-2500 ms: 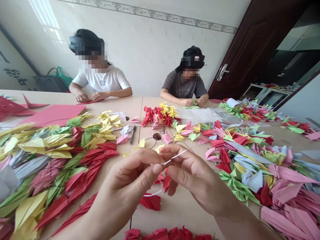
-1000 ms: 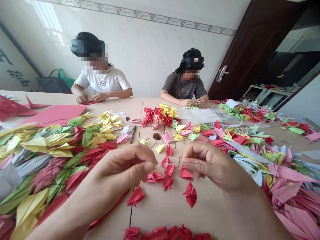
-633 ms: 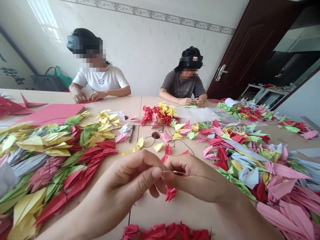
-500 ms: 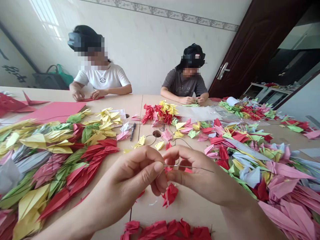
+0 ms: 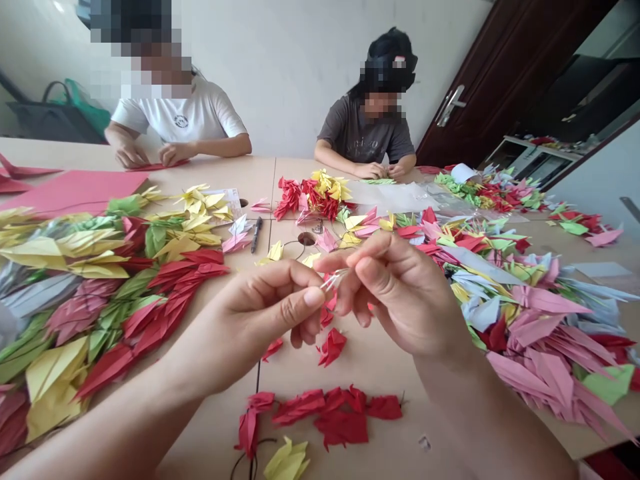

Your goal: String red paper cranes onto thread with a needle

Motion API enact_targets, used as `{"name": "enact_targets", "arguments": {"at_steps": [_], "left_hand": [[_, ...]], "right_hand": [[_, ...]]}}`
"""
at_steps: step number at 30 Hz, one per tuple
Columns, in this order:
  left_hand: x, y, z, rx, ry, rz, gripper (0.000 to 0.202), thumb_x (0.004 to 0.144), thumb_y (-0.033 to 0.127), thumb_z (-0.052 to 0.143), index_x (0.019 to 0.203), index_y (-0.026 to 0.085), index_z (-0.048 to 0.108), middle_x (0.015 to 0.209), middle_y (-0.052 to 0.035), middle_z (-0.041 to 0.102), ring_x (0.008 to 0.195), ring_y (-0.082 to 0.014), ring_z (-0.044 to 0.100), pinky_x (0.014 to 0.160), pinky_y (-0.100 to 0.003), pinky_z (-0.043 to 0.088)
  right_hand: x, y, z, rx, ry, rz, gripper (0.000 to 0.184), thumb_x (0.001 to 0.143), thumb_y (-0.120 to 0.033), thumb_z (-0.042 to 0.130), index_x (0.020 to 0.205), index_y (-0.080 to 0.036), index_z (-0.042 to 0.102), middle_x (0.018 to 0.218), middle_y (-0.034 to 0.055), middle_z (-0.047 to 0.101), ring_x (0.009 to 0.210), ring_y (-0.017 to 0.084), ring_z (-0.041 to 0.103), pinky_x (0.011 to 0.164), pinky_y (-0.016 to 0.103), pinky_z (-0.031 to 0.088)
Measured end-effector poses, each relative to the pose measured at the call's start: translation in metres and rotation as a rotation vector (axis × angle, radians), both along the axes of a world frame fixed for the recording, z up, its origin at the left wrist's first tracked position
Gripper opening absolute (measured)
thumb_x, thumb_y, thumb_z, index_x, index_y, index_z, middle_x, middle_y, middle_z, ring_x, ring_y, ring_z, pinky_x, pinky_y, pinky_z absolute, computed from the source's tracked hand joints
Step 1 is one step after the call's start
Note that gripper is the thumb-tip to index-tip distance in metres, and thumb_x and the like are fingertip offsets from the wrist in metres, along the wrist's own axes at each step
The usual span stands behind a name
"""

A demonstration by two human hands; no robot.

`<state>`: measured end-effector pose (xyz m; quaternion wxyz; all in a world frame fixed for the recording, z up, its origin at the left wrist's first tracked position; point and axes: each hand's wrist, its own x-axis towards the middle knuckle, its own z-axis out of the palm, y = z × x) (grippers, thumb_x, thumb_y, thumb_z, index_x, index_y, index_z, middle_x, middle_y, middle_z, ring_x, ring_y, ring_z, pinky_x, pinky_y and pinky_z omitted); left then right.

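My left hand (image 5: 260,320) and my right hand (image 5: 400,293) meet above the table, fingertips close together. Between them is a thin white thread (image 5: 333,279), pinched by my right thumb and forefinger, with my left fingertips against its lower end. Just below my hands lies a red paper crane (image 5: 333,347). A row of red paper cranes (image 5: 325,410) sits nearer me, with a yellow paper crane (image 5: 287,460) beside it. Large heaps of paper cranes (image 5: 85,300) in many colours spread past my left forearm, and more (image 5: 540,327) lie to the right.
Two seated people (image 5: 175,120) (image 5: 370,133) fold paper across the light wooden table (image 5: 370,373). A black pen (image 5: 257,235), a pink-red paper sheet (image 5: 75,190), a round table hole (image 5: 307,239) and dark cord lie among the cranes. A brown door (image 5: 505,80) stands at the back right.
My hands have risen and drawn closer, and the long strand between them now shows as a short white piece. The view has tilted down, bringing more red cranes into sight.
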<state>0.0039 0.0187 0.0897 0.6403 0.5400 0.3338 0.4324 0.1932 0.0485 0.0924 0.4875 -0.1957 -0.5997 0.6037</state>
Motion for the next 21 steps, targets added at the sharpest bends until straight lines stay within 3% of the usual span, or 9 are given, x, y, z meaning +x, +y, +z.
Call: {"name": "enact_targets", "arguments": {"at_steps": [3, 8, 15, 21], "left_hand": [[0.0, 0.001, 0.001, 0.015, 0.091, 0.002, 0.015, 0.091, 0.035, 0.065, 0.084, 0.021, 0.067, 0.069, 0.0029, 0.064, 0.06, -0.0069, 0.056, 0.056, -0.015, 0.046], [0.0, 0.005, 0.002, 0.007, 0.23, -0.032, 0.014, 0.09, 0.033, 0.065, 0.083, 0.021, 0.067, 0.059, 0.0051, 0.056, 0.052, -0.0056, 0.047, 0.047, -0.013, 0.036], [0.001, 0.015, -0.009, -0.031, 0.308, -0.074, 0.02, 0.089, 0.036, 0.064, 0.083, 0.018, 0.064, 0.06, 0.0045, 0.052, 0.05, -0.0071, 0.046, 0.046, -0.017, 0.036], [0.002, 0.019, -0.012, 0.022, 0.342, -0.049, 0.016, 0.087, 0.029, 0.065, 0.077, 0.017, 0.066, 0.061, 0.0042, 0.055, 0.053, -0.006, 0.046, 0.049, -0.015, 0.037]], "right_hand": [[0.002, -0.003, 0.005, -0.083, -0.042, 0.023, 0.017, 0.096, -0.041, 0.056, 0.091, -0.025, 0.052, 0.089, -0.0001, 0.073, 0.064, 0.011, 0.07, 0.045, 0.017, 0.049], [0.012, -0.001, 0.02, -0.096, -0.12, -0.235, 0.023, 0.09, -0.048, 0.06, 0.092, -0.029, 0.05, 0.065, -0.0063, 0.059, 0.05, 0.01, 0.062, 0.038, 0.018, 0.04], [0.038, 0.005, 0.043, -0.074, -0.047, -0.449, 0.014, 0.094, -0.042, 0.059, 0.088, -0.031, 0.052, 0.065, -0.0062, 0.054, 0.046, 0.008, 0.053, 0.038, 0.022, 0.032], [0.034, 0.003, 0.051, -0.11, 0.066, -0.582, 0.021, 0.1, -0.028, 0.048, 0.079, -0.027, 0.05, 0.061, -0.0067, 0.057, 0.039, 0.006, 0.05, 0.034, 0.023, 0.027]]}}
